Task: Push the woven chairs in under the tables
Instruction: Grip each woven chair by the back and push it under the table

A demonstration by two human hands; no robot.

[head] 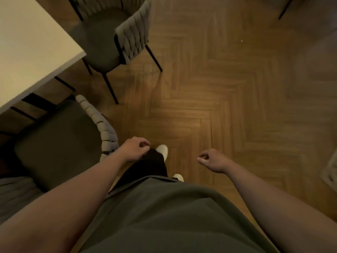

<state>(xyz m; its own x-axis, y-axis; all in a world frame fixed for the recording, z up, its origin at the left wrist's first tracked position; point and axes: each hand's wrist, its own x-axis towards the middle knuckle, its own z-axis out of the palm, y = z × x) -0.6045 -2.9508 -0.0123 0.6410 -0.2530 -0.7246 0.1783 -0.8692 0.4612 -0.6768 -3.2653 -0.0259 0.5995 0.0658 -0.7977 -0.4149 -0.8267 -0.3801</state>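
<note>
Near chair (54, 143) stands left, its seat mostly out from the worktop (27, 42); far chair (102, 42) likewise. Left hand (135, 149), just beside the near chair's back, and right hand (212, 160) hang loosely curled, empty. Probably between pushes: next, press a back toward the worktop

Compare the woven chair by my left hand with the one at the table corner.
The near chair sits beside the left hand; the far chair stands ahead, at the table corner. The far chair's black legs show; the near chair's are hidden. The far chair's back shows its woven face; the near chair's, only its curved top. Both have grey woven backs and dark seats, mostly out from under the table.
</note>
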